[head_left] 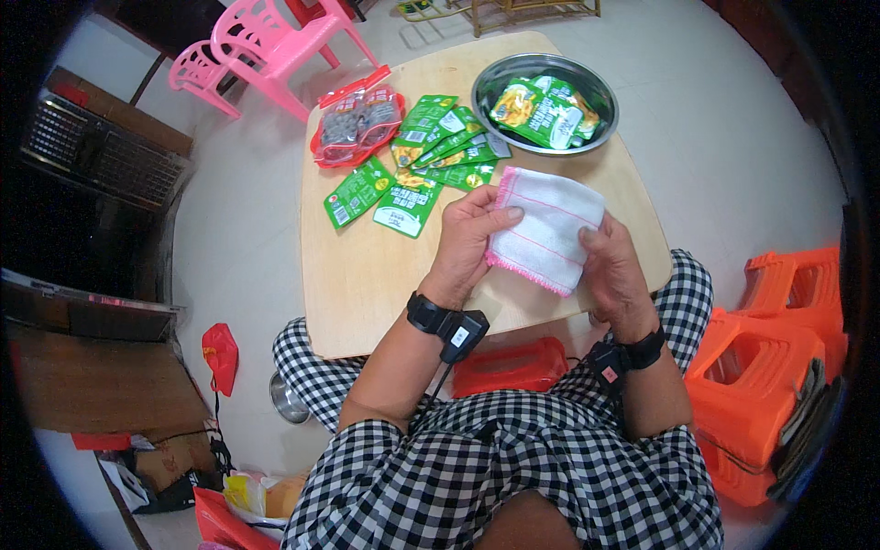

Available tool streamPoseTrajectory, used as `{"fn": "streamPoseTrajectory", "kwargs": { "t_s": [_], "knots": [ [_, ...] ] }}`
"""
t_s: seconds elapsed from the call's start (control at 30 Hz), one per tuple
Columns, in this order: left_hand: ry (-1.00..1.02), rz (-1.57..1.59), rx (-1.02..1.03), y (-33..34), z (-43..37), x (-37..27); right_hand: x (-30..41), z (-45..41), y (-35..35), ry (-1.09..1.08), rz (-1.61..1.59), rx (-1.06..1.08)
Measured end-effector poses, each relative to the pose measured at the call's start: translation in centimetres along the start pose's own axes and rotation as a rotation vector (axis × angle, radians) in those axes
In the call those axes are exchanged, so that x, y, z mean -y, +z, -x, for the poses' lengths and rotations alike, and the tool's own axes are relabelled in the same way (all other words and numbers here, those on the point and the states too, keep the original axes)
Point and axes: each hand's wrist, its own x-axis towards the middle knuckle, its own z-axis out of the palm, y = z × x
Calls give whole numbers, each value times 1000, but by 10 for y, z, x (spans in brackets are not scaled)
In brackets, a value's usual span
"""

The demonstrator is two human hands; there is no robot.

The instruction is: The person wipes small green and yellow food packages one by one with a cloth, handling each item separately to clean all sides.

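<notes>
A white cleaning cloth (546,223) with pink stitched lines and pink edging is held up above the near part of the wooden table (364,289). My left hand (471,237) grips its left edge, thumb on top. On the opposite side, my right hand (612,265) pinches the lower right edge, also with the thumb on top. Most of my fingers are hidden behind the cloth. Beyond it, several green food packets (440,148) lie overlapping on the tabletop. A steel bowl (485,124) at the far right holds more green packets (546,113).
A red tray (320,159) with clear bags of dark food (361,120) stands at the table's far left. Pink plastic chairs (282,48) are behind it. Orange plastic stools (756,371) stand at my right. A metal bowl (290,399) is on the floor by my left knee.
</notes>
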Motion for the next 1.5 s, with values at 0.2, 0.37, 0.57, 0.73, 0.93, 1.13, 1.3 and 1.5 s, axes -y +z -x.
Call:
{"fn": "streamPoseTrajectory", "kwargs": {
  "t_s": [0.2,0.37,0.57,0.73,0.93,1.13,1.3,1.5],
  "knots": [
    [54,-207,35,-6,-3,16,-10,-5,5,59,-28,-65],
    [2,-304,-46,-4,3,3,-13,-19,-16,-94,-157,-223],
    [346,-824,-371,-56,19,-40,-7,-19,-29,-109,-191,-253],
    [482,-1385,-508,-151,10,-103,-11,-23,-34,-94,-199,-178],
    [226,-1712,-494,-197,4,-105,-11,-22,-27,-92,-106,-225],
    [86,-1734,-596,-175,5,-106,-9,-19,-24,-83,-88,-190],
    [-173,-1668,-599,-169,7,-124,-11,-19,-23,-82,-58,-181],
    [-265,-1417,-738,-169,31,-117,-15,-22,-29,-83,-49,-155]
  ]
}}
